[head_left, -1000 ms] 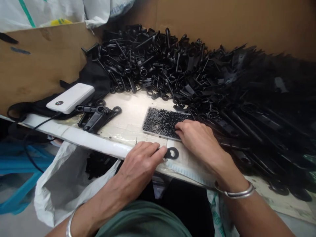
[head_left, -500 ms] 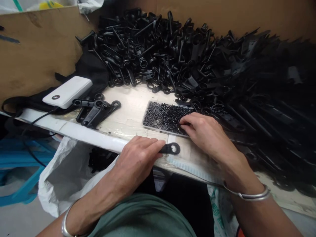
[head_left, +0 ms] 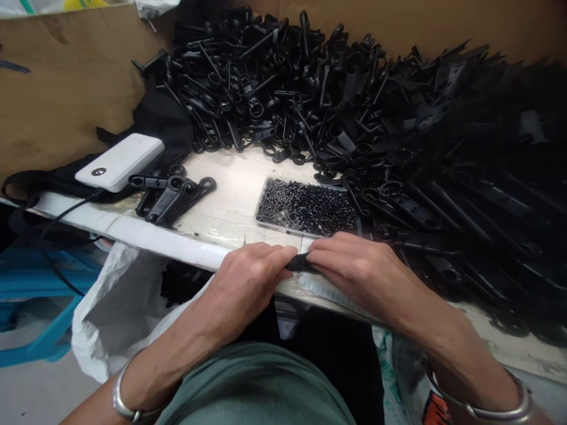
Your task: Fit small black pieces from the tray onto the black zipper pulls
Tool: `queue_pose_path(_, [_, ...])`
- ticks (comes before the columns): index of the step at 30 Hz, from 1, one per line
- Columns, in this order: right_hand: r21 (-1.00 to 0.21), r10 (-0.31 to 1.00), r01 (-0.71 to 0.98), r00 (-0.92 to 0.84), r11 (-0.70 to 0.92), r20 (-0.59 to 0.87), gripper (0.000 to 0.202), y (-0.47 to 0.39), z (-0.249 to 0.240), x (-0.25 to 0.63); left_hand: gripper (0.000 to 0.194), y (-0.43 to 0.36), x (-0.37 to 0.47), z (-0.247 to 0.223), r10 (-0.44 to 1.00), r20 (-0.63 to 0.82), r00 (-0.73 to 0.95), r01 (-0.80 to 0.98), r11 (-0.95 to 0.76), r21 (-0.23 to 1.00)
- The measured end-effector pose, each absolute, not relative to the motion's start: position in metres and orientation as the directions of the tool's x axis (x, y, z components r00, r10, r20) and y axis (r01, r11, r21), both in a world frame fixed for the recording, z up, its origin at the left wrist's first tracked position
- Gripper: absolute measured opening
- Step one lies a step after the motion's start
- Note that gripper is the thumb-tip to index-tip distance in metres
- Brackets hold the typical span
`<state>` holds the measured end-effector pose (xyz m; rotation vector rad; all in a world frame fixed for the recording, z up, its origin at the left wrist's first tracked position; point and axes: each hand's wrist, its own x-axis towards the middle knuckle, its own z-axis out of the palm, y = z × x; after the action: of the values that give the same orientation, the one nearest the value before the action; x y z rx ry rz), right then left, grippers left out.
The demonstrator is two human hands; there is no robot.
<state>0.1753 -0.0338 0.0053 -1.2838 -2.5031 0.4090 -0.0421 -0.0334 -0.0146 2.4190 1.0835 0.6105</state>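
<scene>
At the table's front edge, my left hand (head_left: 250, 283) is closed around one end of a black plastic part (head_left: 299, 263), a flat arm with a ring end. My right hand (head_left: 358, 268) is closed over the part's other end, its fingertips covering the ring. Whether a small piece sits between those fingers is hidden. Just behind the hands lies a shallow clear box (head_left: 258, 222) filled with tiny black pieces (head_left: 319, 206) and smaller grey ones on its left side.
A large heap of similar black parts (head_left: 266, 88) fills the back and right. To the left lie several loose black parts (head_left: 172, 198) and a white power bank (head_left: 119, 162) with a cable. A white sack (head_left: 106, 319) hangs open below the edge, beside a blue stool (head_left: 39, 313).
My right hand has left the box of tiny pieces and moved toward me and left, onto the ring end of the black part. My left hand keeps its hold.
</scene>
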Motion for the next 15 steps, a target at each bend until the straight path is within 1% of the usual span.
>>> queue_pose_path(3, [-0.269,0.745,0.705,-0.662,0.656,0.079,0.02,-0.0322,0.0088,0.1761,0.017,-0.0327,-0.0428,-0.0153,0.766,0.207,0.609,0.593,-0.613,0.523])
queue_pose_path(6, [-0.204,0.708,0.684,-0.702,0.7,0.076,0.019,-0.0318,0.0091,0.1781,0.016,-0.0325,-0.0431,-0.0159,0.761,0.215,0.612,0.592,-0.621,0.514])
queue_pose_path(10, [-0.16,0.689,0.674,-0.721,0.721,0.072,0.016,-0.0332,0.0057,0.1808,0.015,-0.0343,-0.0419,-0.0152,0.757,0.228,0.612,0.588,-0.629,0.509])
queue_pose_path(15, [-0.14,0.684,0.672,-0.725,0.727,0.075,0.016,-0.0331,0.0028,0.1776,0.016,-0.0394,-0.0387,-0.0158,0.755,0.292,0.587,0.6,-0.647,0.469])
